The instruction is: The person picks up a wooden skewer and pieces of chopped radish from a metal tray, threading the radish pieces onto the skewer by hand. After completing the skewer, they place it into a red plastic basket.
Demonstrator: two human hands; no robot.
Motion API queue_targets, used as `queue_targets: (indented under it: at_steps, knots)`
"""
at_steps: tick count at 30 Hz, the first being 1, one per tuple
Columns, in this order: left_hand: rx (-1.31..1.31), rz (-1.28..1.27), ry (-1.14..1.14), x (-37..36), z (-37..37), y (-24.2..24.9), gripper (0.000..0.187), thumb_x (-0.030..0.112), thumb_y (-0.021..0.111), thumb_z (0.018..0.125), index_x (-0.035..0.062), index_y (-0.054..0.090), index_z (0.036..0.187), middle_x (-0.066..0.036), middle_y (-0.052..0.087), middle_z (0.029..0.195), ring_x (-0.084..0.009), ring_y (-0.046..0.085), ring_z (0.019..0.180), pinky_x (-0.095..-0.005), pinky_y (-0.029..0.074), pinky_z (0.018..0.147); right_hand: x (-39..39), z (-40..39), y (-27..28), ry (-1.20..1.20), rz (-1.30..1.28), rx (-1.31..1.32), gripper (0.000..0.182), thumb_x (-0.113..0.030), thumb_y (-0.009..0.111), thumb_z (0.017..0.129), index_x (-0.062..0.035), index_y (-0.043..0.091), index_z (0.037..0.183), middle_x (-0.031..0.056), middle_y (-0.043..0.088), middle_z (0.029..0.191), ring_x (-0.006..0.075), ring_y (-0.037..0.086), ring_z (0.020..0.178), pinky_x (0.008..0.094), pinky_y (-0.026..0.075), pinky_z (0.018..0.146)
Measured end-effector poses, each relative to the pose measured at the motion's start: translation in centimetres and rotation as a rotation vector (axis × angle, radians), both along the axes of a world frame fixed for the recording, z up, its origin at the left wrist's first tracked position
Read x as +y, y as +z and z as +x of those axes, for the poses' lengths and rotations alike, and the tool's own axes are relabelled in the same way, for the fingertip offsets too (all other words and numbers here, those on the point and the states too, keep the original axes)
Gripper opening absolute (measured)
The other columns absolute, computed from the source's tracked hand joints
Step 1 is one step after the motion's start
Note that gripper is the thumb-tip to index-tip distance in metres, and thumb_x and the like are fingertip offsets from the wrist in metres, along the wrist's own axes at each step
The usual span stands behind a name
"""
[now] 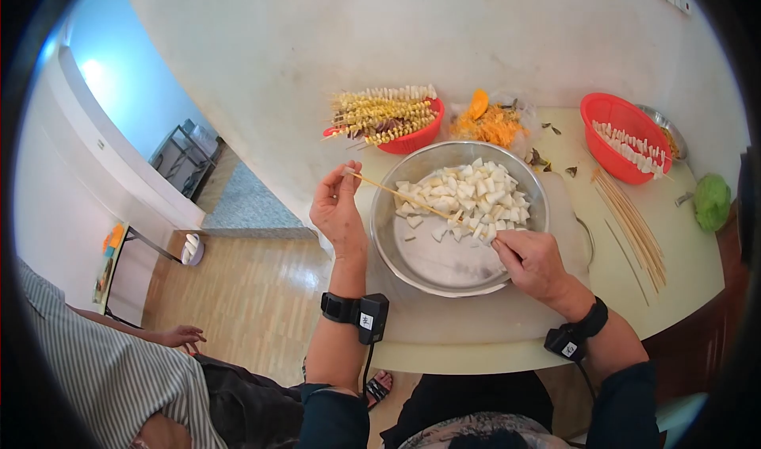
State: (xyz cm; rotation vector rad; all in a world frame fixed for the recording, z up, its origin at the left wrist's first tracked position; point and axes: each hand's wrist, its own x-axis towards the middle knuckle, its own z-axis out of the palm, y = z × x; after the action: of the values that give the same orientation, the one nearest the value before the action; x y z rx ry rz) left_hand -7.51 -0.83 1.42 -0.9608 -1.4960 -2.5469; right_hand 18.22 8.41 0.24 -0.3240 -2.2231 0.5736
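Note:
A wooden skewer (396, 191) slants down over the metal bowl (381, 247), its upper end pinched between the fingertips of my left hand (341, 211). The skewer's lower end is among white cut chunks (483, 195) in the bowl; a few pale pieces seem to be on it. My right hand (535, 263) is at the bowl's right rim, thumb and forefinger closed on a white chunk at the edge of the pile. More bare skewers (634, 231) lie in a bundle on the table to the right.
A red basket (414, 140) of filled skewers stands at the back left, beside orange shreds (495, 124) on plastic. Another red basket (614, 160) holds white skewers; a green bag (713, 202) lies right. A person in a striped shirt (119, 354) is at the lower left.

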Motion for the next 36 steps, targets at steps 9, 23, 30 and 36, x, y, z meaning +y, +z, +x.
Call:
queue_targets:
  at_steps: [9, 23, 30, 36]
  knots:
    - [0.041, -0.028, 0.008, -0.2, 0.0, -0.1, 0.016, 0.0, 0.056, 0.087, -0.0058, 0.059, 0.102, -0.015, 0.063, 0.1, -0.0203, 0.063, 0.095, -0.0296, 0.052, 0.083, 0.1, 0.2, 0.2, 0.008, -0.002, -0.02, 0.007, -0.009, 0.06, 0.08, -0.0038, 0.059, 0.075, 0.0134, 0.056, 0.057, 0.0302, 0.057, 0.052, 0.0377, 0.044, 0.047]
    - [-0.095, -0.067, -0.11, 0.0, 1.3, 0.2, 0.02, -0.002, 0.057, 0.086, -0.0082, 0.057, 0.105, -0.02, 0.062, 0.1, -0.0267, 0.064, 0.092, -0.0305, 0.054, 0.08, 0.1, 0.2, 0.0, -0.003, -0.001, -0.039, 0.007, -0.01, 0.059, 0.081, -0.0042, 0.058, 0.076, 0.0134, 0.055, 0.057, 0.0306, 0.056, 0.052, 0.0388, 0.044, 0.048]
    - [0.016, -0.276, -0.302, 0.7, 4.5, -0.3, 0.019, -0.001, 0.055, 0.088, -0.0083, 0.059, 0.105, -0.017, 0.064, 0.098, -0.0235, 0.065, 0.09, -0.0293, 0.055, 0.079, 0.3, 0.2, -0.2, 0.012, -0.006, -0.027, 0.007, -0.01, 0.058, 0.082, -0.0042, 0.058, 0.078, 0.0128, 0.055, 0.058, 0.03, 0.056, 0.052, 0.0384, 0.043, 0.047]
    - [0.031, -0.3, -0.339, 0.7, 5.3, -0.1, 0.019, 0.002, 0.056, 0.088, -0.0075, 0.059, 0.105, -0.015, 0.065, 0.096, -0.0203, 0.065, 0.087, -0.0285, 0.055, 0.078, 0.3, 0.3, -0.4, 0.0, 0.001, -0.01, 0.007, -0.01, 0.058, 0.083, -0.0046, 0.057, 0.078, 0.0126, 0.056, 0.058, 0.0297, 0.056, 0.052, 0.0389, 0.043, 0.047]
